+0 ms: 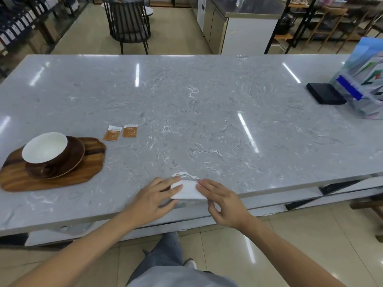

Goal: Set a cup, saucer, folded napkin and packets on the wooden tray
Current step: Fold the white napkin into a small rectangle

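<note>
Marble-patterned grey counter (207, 112) fills the frame, a person standing at its near edge. Wooden tray (91, 168) sits at far left, its left end cut off, already bearing a brown saucer (79, 151) and a brown cup (44, 154) with a white interior; the cup's handle is hard to make out. A clear leaflet holder (362, 83) and a black box (325, 93) stand well apart at the right edge. Left hand (154, 200) presses flat, fingers straight, on a white napkin (189, 190) near the counter's front edge, seemingly to pin it while the right hand (222, 201), fingers extended and lightly bent, works the opposite side into a fold. How many folds it has cannot be told; both hands cover its sides. Two orange-brown packets (121, 132) lie side by side just beyond the tray's corner, not yet on it.
</note>
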Tool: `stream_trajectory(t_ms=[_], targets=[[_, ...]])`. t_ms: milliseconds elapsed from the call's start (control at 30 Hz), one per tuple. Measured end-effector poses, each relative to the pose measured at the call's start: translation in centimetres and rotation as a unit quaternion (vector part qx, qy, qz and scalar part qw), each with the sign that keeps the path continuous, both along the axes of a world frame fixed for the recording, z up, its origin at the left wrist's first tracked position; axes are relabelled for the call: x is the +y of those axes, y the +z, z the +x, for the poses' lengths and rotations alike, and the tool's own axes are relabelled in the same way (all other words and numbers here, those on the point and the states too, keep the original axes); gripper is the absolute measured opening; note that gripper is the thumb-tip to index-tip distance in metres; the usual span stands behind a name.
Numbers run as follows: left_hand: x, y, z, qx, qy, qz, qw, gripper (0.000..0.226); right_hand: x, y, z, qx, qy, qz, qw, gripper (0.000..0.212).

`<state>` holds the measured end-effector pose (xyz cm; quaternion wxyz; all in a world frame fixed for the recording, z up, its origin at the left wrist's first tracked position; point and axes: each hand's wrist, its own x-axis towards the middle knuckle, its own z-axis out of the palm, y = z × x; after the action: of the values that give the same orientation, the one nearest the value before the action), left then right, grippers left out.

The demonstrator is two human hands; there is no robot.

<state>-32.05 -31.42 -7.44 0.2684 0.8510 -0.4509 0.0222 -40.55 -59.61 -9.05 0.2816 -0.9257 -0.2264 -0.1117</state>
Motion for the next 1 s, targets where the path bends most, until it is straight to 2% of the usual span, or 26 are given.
stream_trajectory(t_ms=[200,267,400,533,700,767,867,933,1000], targets=[[-1.0,1.6,1.1,-0.001,-0.001,0.059,0.998,0.034,1.0,-0.1,0.2,0.004,-0.059,0.041,0.997,0.035],[-2.3,2.7,2.0,0.037,0.006,0.106,0.994,0.03,1.2,-0.3,0.2,0.02,-0.074,0.051,0.996,0.032],[-3.8,4.8,3.2,0.137,-0.019,0.145,0.98,0.027,1.4,-0.7,-0.3,0.058,-0.105,0.065,0.991,0.031],[-4.8,5.6,3.4,0.173,-0.075,0.185,0.965,0.038,2.3,-0.6,-1.0,0.049,-0.182,0.058,0.98,0.033],[-5.6,5.3,3.2,0.211,-0.067,0.194,0.956,0.047,4.3,-0.2,-0.7,0.06,-0.298,0.147,0.941,0.036],[-5.4,4.9,3.0,0.25,-0.031,0.159,0.954,0.045,4.9,0.2,-0.6,0.058,-0.313,0.156,0.935,0.034],[-4.6,4.1,2.6,0.331,0.062,0.037,0.941,0.034,6.4,0.9,-1.1,0.067,-0.293,0.206,0.931,0.034],[-4.2,3.7,2.3,0.378,0.124,-0.07,0.915,0.026,7.7,1.4,-1.5,0.103,-0.286,0.267,0.915,0.037],[-3.6,3.8,1.9,0.419,0.184,-0.176,0.872,0.023,8.8,2.2,-1.6,0.143,-0.278,0.354,0.881,0.039]])
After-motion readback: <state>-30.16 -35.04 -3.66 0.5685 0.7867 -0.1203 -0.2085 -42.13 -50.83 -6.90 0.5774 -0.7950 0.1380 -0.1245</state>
